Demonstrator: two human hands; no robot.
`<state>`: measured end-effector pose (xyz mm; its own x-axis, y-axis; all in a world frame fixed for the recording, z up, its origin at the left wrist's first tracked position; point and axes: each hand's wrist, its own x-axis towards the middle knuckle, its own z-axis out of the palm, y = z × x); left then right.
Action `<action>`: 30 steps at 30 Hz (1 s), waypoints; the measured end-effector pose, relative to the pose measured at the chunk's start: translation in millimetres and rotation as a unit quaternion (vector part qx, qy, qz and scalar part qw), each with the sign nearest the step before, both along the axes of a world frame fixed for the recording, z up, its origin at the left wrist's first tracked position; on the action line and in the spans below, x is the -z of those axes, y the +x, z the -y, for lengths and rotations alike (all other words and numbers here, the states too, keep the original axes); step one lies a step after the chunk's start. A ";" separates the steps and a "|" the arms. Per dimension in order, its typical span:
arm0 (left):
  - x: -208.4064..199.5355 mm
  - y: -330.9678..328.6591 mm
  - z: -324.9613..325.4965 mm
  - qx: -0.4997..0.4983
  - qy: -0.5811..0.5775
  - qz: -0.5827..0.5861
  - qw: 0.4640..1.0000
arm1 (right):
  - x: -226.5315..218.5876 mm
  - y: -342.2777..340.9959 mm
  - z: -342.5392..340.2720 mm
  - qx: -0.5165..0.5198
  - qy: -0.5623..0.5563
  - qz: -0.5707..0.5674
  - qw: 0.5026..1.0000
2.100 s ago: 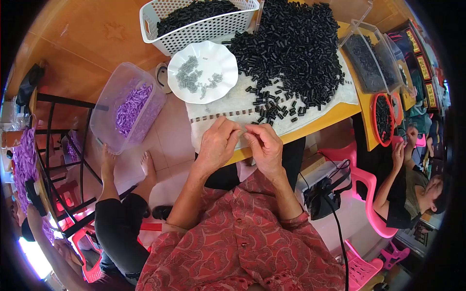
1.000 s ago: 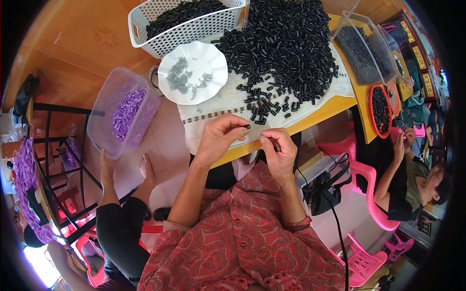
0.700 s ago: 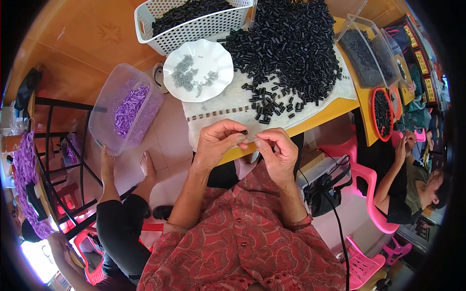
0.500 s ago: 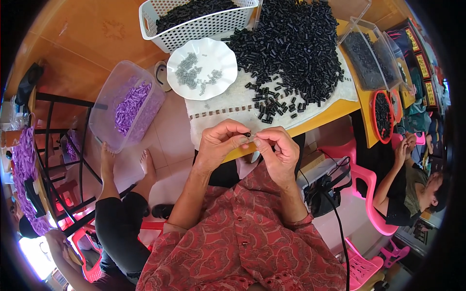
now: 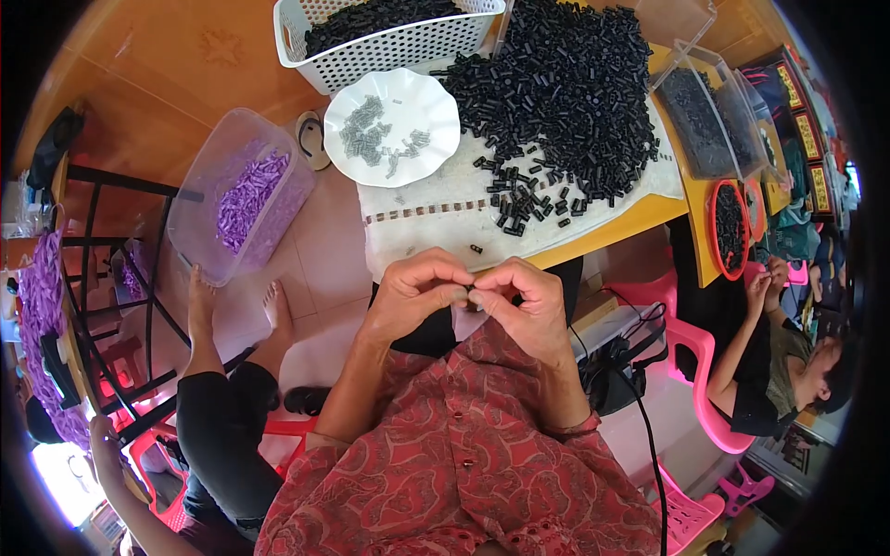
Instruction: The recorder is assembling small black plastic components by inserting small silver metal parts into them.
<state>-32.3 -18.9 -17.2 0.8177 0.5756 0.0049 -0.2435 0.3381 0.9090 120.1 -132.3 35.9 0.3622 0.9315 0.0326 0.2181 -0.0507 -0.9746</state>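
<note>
My left hand [image 5: 415, 295] and my right hand [image 5: 527, 310] meet just off the front edge of the table, thumbs and forefingers pinched together. Between the fingertips is a small dark piece [image 5: 470, 289], mostly covered by the fingers. One loose black cylinder [image 5: 476, 248] lies on the white cloth [image 5: 422, 236] just beyond my hands. Farther back spreads a large heap of short black cylinders [image 5: 565, 93]. Left of the heap, a white scalloped plate [image 5: 436, 102] holds small clear pieces [image 5: 363, 134].
A white perforated basket [image 5: 389, 51] of black parts stands behind the plate. On the right are a clear box [image 5: 695, 120] and a red-rimmed tray [image 5: 716, 232]. A clear tub [image 5: 199, 204] of purple pieces is at left. People sit on both sides.
Both hands have come slightly nearer to me and closed tighter over the dark piece, hiding more of it. A loose black cylinder now shows on the cloth beyond them.
</note>
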 end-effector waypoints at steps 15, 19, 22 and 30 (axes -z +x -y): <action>23.4 -6.2 18.3 0.020 -0.262 0.086 0.961 | 13.0 -2.2 6.6 0.069 -0.038 0.013 0.997; 23.6 -5.4 17.8 -0.002 -0.282 0.091 0.955 | 24.7 2.6 1.2 0.102 -0.030 0.113 0.988; 25.2 -3.7 17.5 -0.020 -0.276 0.091 0.957 | 35.5 5.1 -7.8 0.129 -0.003 0.224 0.966; 24.7 -3.1 17.5 -0.072 -0.268 0.075 0.958 | 46.9 2.9 -20.9 0.104 -0.022 0.267 0.958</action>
